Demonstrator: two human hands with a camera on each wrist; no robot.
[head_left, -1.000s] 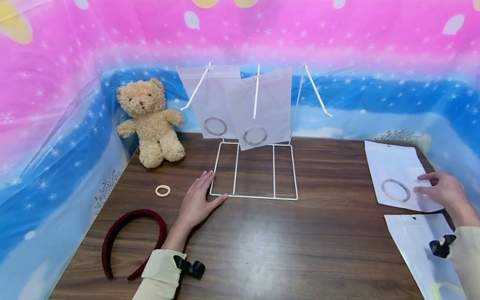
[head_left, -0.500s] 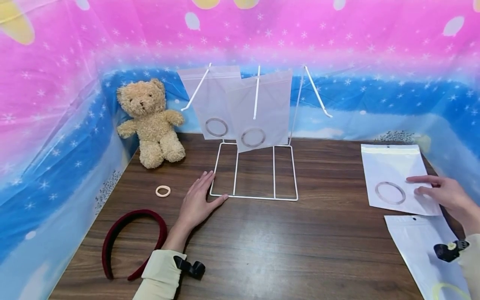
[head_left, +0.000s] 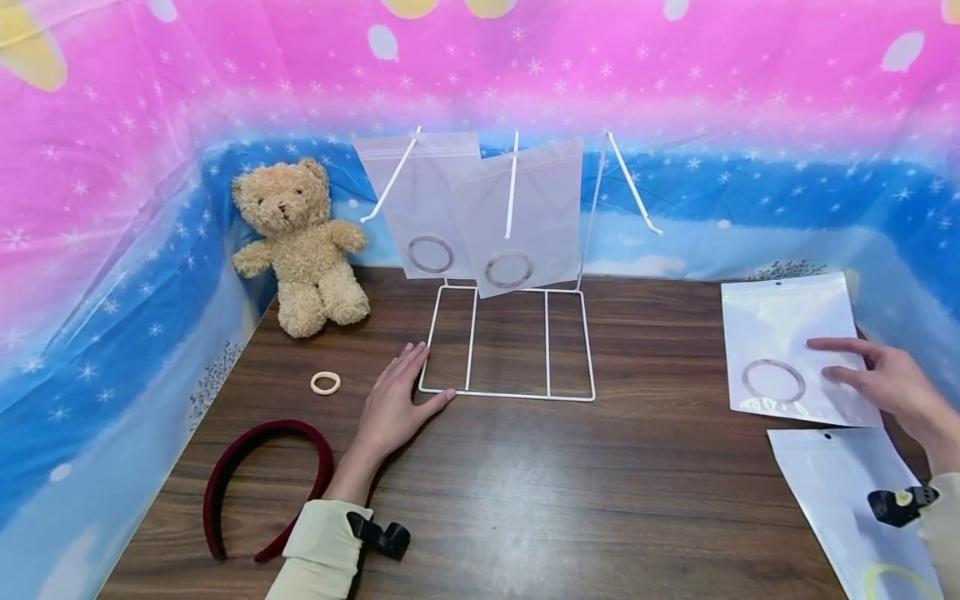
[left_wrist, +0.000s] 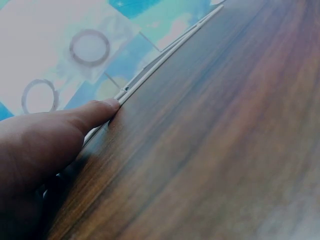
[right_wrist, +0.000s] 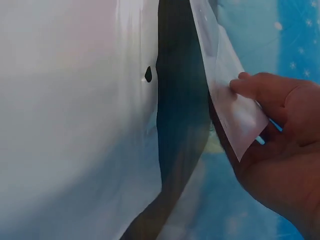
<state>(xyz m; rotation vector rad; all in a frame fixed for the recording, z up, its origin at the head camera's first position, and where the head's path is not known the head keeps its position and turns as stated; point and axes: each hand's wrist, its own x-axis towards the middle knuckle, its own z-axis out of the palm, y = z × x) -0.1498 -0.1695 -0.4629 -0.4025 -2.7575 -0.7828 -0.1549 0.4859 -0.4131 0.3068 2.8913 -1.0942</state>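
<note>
At the right of the table my right hand [head_left: 896, 387] grips the side of a white zip bag [head_left: 776, 321] with a ring shape showing through it. The bag's corner [right_wrist: 245, 132] lies between thumb and fingers in the right wrist view. My left hand [head_left: 393, 408] rests on the table, its fingers and thumb against the left front corner of a white wire display rack [head_left: 510, 395]. In the left wrist view the thumb [left_wrist: 102, 111] touches the rack's base rod. Two similar bags hang on the rack, a left bag [head_left: 427, 187] and a middle bag [head_left: 547, 200]; the right hook [head_left: 630, 175] holds none.
Another white bag [head_left: 832, 475] with a yellow ring lies below my right hand. A teddy bear [head_left: 296, 242] sits at the back left. A small cream ring [head_left: 326, 372] and a dark red headband [head_left: 326, 454] lie at left. Patterned cloth [head_left: 750, 100] surrounds the table [head_left: 600, 492].
My right hand has shifted slightly left with the bag, whose top edge has turned and risen. The hanging middle bag sways a little. My left hand has stayed in place.
</note>
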